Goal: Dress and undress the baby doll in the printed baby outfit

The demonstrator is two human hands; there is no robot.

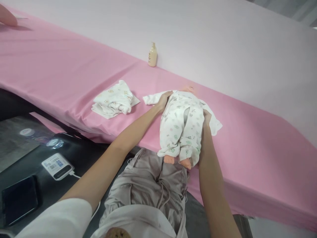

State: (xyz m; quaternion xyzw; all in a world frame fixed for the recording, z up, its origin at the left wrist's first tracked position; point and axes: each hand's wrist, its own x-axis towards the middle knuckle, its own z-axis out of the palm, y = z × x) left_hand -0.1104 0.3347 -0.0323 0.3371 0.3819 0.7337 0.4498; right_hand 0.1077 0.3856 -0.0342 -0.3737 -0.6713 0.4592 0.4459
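Doll (182, 125): dressed in a white printed romper, lying lengthwise on the pink-covered table (260, 148). Its head points to the far side, and its bare pink feet (184, 162) project past the near edge.

Left hand (163, 99): laid against the doll's upper side where a sleeve spreads out, fingers extended and only slightly bent, not closed on anything.

Right hand (206, 117): pressed to the opposite side of the doll. It is largely hidden by the romper cloth, so its grip cannot be determined.

Folded baby clothes (114, 100): a white pile on the table, near the left hand but clear of it.

Lotion bottle (153, 54): upright at the far edge of the pink cover, well apart from the doll.

Another person's hand (7, 16): at the far left corner.

Phone (19, 198) and a small white device (57, 165): on a dark surface below the table
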